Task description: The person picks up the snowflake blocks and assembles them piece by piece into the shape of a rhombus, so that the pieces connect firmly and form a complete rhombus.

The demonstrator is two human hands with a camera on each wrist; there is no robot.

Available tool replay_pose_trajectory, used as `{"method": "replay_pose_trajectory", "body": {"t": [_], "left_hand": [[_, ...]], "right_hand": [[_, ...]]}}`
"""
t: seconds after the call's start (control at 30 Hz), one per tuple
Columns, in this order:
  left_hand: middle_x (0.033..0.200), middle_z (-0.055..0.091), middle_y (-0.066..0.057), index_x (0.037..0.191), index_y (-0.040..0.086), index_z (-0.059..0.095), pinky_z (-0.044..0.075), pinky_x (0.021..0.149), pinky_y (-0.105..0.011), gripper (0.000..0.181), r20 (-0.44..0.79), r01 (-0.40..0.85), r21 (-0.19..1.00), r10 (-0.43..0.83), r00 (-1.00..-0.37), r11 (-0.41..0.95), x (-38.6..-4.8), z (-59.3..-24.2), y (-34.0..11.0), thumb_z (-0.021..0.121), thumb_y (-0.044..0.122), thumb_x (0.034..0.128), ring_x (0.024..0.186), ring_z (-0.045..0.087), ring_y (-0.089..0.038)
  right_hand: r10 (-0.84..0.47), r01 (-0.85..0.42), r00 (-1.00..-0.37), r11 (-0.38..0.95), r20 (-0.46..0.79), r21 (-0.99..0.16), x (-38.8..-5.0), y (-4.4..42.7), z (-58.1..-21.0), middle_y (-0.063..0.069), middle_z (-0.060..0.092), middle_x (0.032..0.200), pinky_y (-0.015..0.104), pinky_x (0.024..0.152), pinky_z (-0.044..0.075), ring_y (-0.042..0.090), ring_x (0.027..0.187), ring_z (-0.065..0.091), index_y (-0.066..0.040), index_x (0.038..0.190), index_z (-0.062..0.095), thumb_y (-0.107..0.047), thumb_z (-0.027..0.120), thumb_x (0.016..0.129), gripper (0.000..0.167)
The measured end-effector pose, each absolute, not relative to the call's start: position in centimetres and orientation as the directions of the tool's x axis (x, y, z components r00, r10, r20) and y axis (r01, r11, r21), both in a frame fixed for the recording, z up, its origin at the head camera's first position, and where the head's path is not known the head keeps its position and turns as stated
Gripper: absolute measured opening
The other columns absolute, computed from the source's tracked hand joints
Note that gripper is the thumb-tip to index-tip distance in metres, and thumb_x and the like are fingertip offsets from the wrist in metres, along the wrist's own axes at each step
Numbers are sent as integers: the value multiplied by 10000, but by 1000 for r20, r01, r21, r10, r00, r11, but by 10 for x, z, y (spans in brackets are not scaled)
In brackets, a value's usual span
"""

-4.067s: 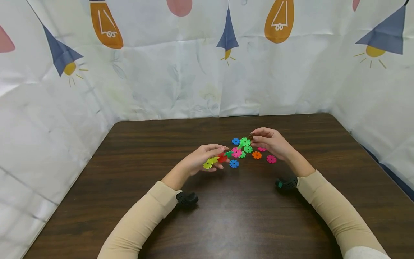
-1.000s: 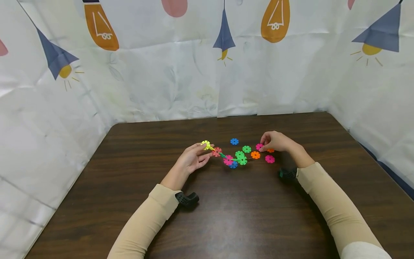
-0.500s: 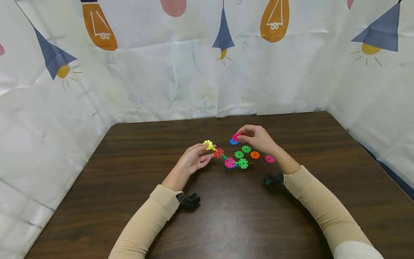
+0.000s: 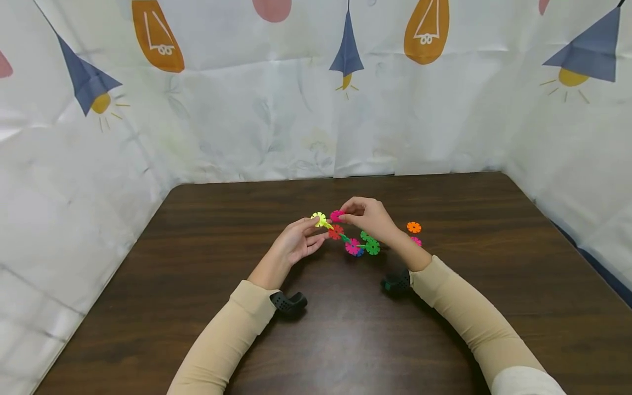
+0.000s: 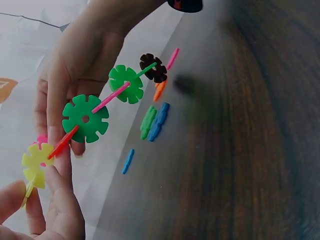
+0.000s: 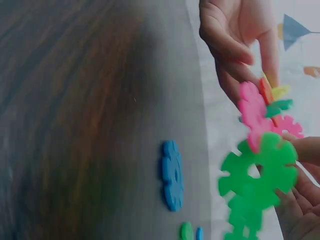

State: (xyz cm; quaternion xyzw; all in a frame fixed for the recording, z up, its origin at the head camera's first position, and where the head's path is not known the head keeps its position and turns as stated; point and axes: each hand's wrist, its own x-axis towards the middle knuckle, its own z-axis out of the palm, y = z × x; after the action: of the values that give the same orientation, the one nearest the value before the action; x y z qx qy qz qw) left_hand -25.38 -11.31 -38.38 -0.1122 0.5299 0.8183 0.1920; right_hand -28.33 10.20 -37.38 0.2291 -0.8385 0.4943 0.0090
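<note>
My left hand (image 4: 294,241) pinches a yellow notched plastic disc (image 4: 319,218), the end piece of a chain of interlocked discs. From it, in the left wrist view, run another yellow disc, a red disc (image 5: 63,142), a dark green disc (image 5: 75,122), a pink one seen edge-on (image 5: 111,97), green pieces and a brown disc (image 5: 159,75) at the free end. A loose pink disc (image 4: 337,215) is pinched between thumb and fingers of my right hand (image 4: 372,219), close to the yellow end. Whether it touches the chain I cannot tell.
Loose discs lie on the brown wooden table (image 4: 316,334): an orange one (image 4: 413,227), a pink one (image 4: 416,241) partly behind the right forearm, a blue one (image 6: 173,175), and green and blue ones. A patterned white cloth (image 4: 271,120) hangs behind and beside the table.
My right hand has picked up a pink disc from the right side and carried it left to the chain's yellow end. The left hand has stayed nearly still over the last second.
</note>
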Motion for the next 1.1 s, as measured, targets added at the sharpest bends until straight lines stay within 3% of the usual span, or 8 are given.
{"method": "replay_pose_trajectory", "body": {"t": [0.17, 0.5, 0.7, 0.9, 1.1], "left_hand": [[926, 617, -17, 1059, 93, 501, 577, 699, -240, 130, -395, -443, 812, 199, -897, -380, -253, -384, -114, 547, 213, 1083, 835, 733, -185], [1046, 641, -50, 1020, 89, 519, 578, 702, -237, 129, -390, -442, 815, 209, -897, -374, -250, -387, -114, 545, 198, 1083, 821, 735, -176], [1031, 627, -41, 888, 130, 508, 559, 667, -227, 203, -369, -411, 853, 187, -911, -321, -249, -385, -115, 546, 179, 1082, 790, 730, -160], [1052, 652, -13, 843, 157, 531, 527, 626, -203, 234, -366, -404, 867, 179, -913, -292, -247, -383, -115, 567, 183, 1073, 823, 733, -161], [1100, 641, -25, 819, 166, 528, 506, 579, -185, 254, -382, -420, 860, 181, -906, -289, -246, -384, -114, 582, 191, 1066, 824, 731, -166]], "right_hand": [[-383, -413, -889, 428, 252, -804, -281, 95, -376, 57, 744, 942, 383, 793, 577, 212, 835, 704, -44, 1014, 732, -118, 761, 945, 105], [-396, -488, -857, 423, 329, -763, -276, 87, -377, 56, 745, 919, 397, 808, 582, 217, 837, 700, -42, 968, 746, -91, 791, 912, 87], [-422, -577, -808, 424, 411, -698, -275, 87, -379, 51, 759, 885, 367, 743, 593, 188, 781, 717, -24, 934, 767, -80, 794, 902, 70], [-435, -679, -734, 429, 522, -597, -272, 85, -381, 75, 756, 840, 351, 682, 594, 186, 705, 700, -25, 878, 768, -12, 803, 873, 37], [-445, -713, -701, 433, 557, -551, -270, 83, -383, 72, 756, 824, 343, 674, 593, 176, 687, 692, -30, 856, 774, 24, 803, 861, 62]]}}
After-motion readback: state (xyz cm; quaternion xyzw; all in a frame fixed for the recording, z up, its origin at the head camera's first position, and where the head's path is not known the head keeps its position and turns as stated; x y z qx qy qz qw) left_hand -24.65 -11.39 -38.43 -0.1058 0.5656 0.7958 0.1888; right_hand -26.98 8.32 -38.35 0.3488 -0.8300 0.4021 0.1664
